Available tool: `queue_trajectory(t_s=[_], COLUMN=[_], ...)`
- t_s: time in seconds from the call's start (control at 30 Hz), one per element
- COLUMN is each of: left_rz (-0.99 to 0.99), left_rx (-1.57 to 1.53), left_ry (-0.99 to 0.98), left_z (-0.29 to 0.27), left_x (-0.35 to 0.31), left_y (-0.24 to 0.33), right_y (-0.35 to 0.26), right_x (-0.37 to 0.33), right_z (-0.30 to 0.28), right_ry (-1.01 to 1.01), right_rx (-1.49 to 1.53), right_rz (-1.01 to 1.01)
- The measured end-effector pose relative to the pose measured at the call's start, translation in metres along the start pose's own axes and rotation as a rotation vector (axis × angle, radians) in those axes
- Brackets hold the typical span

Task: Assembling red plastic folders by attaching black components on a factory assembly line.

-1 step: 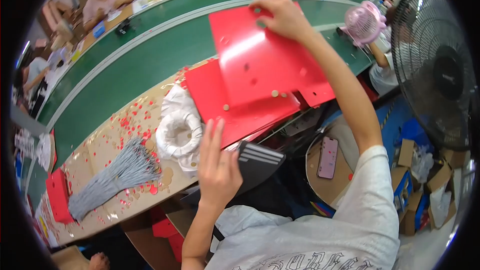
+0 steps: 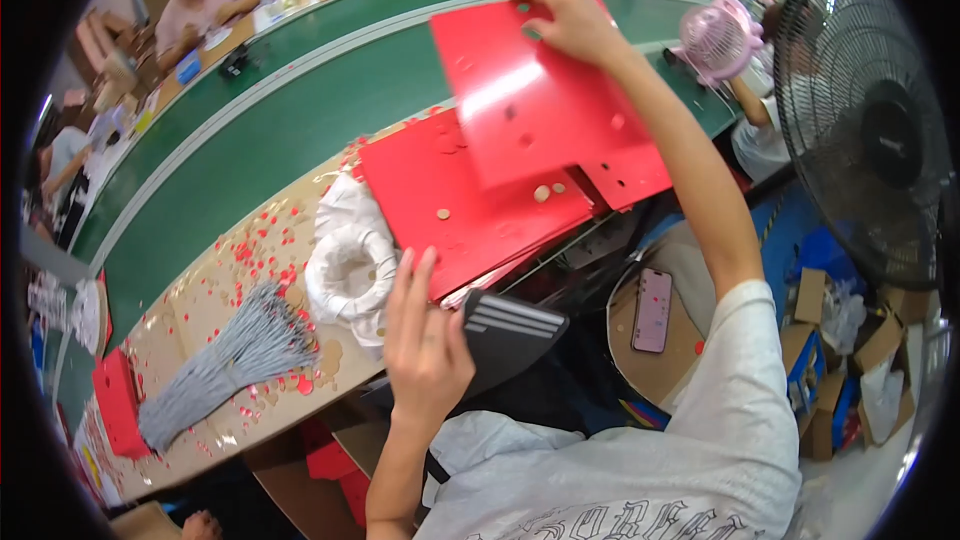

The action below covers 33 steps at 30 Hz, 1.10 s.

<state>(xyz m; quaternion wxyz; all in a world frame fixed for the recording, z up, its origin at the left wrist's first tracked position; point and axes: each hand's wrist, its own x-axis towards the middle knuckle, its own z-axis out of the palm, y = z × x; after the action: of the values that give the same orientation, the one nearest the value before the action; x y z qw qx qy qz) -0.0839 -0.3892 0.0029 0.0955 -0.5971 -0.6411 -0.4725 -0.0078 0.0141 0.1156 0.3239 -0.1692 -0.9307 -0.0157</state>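
My right hand (image 2: 568,24) grips the far edge of a glossy red sheet (image 2: 500,90) with punched holes, fingers over the edge and thumb on its face. The sheet is held up at a tilt. Beneath it lies a stack of red sheets (image 2: 410,185), partly covered, with a few small tan discs on top. My left hand (image 2: 428,355) is open, fingers stretched, just off the stack's near corner and holding nothing. Close to it are a white bag with a rolled rim (image 2: 322,275) and a dark panel with pale stripes (image 2: 515,325).
A bundle of grey cords (image 2: 225,360) lies left among red and tan punched bits, beside a folded red piece (image 2: 118,402). A green conveyor (image 2: 270,130) curves behind. Right are a pink fan (image 2: 718,40), a large black fan (image 2: 865,130) and a phone (image 2: 652,310) on a stool.
The held red sheet has moved slightly up and to the right, baring more of the stack. My left hand has shifted a little left and nearer me.
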Motion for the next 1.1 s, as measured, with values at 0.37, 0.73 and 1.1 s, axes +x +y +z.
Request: queue_trajectory(t_s=[0.37,0.73,1.1], left_rz=[-0.401,-0.459,-0.395], left_rx=[-0.152,-0.054,-0.077], left_ry=[-0.072,-0.009,-0.082], left_z=[-0.012,-0.001,0.014], left_x=[-0.003,0.006,-0.004], left_y=[-0.008,-0.015,-0.007], right_y=[0.104,-0.172,-0.226], right_x=[-0.128,-0.145,-0.209], right_z=[0.022,-0.021,0.006], right_ry=[-0.558,-0.318,-0.191], right_rx=[0.197,0.677,0.780], right_rz=[0.549,-0.104,0.061])
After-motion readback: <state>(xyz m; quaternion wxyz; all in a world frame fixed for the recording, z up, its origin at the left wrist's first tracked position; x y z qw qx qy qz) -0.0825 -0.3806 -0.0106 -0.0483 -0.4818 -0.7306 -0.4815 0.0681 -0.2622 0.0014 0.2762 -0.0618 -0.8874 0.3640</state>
